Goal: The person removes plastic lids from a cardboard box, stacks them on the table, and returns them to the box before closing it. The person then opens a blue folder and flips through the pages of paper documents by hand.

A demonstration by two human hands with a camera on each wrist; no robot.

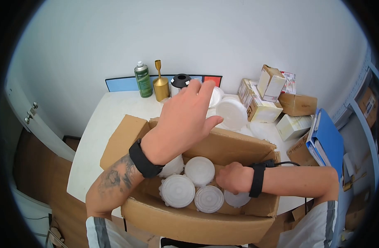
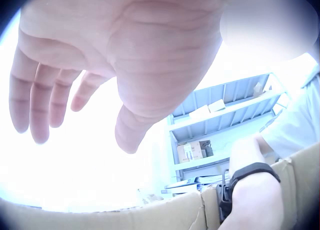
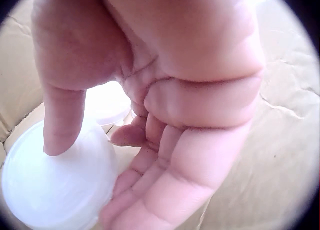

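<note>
- Inside the brown cardboard box (image 1: pixel 189 225), on the white desk (image 1: pixel 104 120), five round white-lidded containers (image 1: pixel 177 191) are visible, close together; one is partly hidden by the left wrist.
- Right hand (image 1: pixel 235 177): lowered into the box, fingers curled, thumb over the lid of a round white container (image 1: pixel 238 201) at the right end. Whether it grips that container cannot be told.
- Left hand (image 1: pixel 185 111): raised above the box, holding nothing, fingers extended and thumb held apart.
- Further round white containers (image 1: pixel 232 113) are seen beyond the box, partly screened by the left hand.
- Risk, containers: thumb pressure on one side of a lid could tip the container or loosen the lid; a careless sideways push could jam it against its neighbours.
- Risk, cable: the black cable (image 1: pixel 289 163) at the right wristband (image 1: pixel 257 180) passes near the box's right end and could snag on the cardboard edge if the arm is drawn out quickly.
- Risk, surroundings: the right elbow is near the blue ring binder (image 1: pixel 329 140), judged liable to be knocked by a wide swing. The small tilted carton (image 1: pixel 271 82) atop the parcels could slide if these are jolted.
</note>
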